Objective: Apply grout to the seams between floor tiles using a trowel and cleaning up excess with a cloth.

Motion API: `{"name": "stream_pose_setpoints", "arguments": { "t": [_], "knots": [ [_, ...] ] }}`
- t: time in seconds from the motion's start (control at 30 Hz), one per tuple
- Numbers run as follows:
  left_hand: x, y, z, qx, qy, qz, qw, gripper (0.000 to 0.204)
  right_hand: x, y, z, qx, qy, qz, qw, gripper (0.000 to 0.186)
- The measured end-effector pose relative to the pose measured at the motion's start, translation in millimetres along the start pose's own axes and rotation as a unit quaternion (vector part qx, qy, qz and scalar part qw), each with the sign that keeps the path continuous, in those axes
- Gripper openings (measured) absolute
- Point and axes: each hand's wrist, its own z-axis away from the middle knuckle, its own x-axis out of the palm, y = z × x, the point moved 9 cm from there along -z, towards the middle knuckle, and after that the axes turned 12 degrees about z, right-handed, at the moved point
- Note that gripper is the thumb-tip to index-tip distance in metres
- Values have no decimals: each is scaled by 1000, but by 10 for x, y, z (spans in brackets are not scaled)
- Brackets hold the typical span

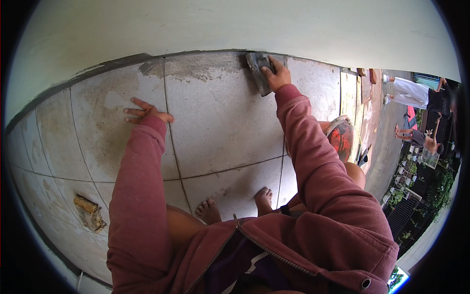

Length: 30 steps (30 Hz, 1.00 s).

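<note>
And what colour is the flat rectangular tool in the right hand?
Grey: the tool shows best in the head view.

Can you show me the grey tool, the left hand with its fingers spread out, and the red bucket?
Grey tool (256, 75): head view, on its flat board.
Left hand (148, 112): head view, on the back of the hand.
Red bucket (342, 139): head view, on its stained wall.

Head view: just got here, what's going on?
The person's right hand has a grey hand float in its grip, at the foot of the wall. A dark grey mortar-like strip runs along that edge. The left hand, fingers spread and holding nothing, rests on the floor tiles.
</note>
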Motion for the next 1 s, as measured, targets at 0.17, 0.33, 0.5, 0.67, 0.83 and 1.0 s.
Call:
{"name": "stream_pose_setpoints", "arguments": {
  "t": [0.17,0.33,0.5,0.67,0.83,1.0],
  "knots": [
    [48,-20,-57,12,-6,-5,1000,139,446,-1072,320,-84,-45,-81,992,46],
    [-69,-80,-2,-1,-3,10,1000,139,-285,487,170,107,130,-46,985,46],
    [27,-15,-6,6,-10,-4,1000,138,-206,295,33,72,69,76,992,49],
    [-14,-40,7,-19,-33,-42,998,137,319,-754,245,2,80,58,995,49],
    [-99,-55,58,-27,-55,-19,998,134,901,-2054,513,-32,54,23,998,48],
    [-97,98,122,-12,-70,-14,997,133,1310,-2915,791,-128,-26,-25,991,44]
  ]
}}
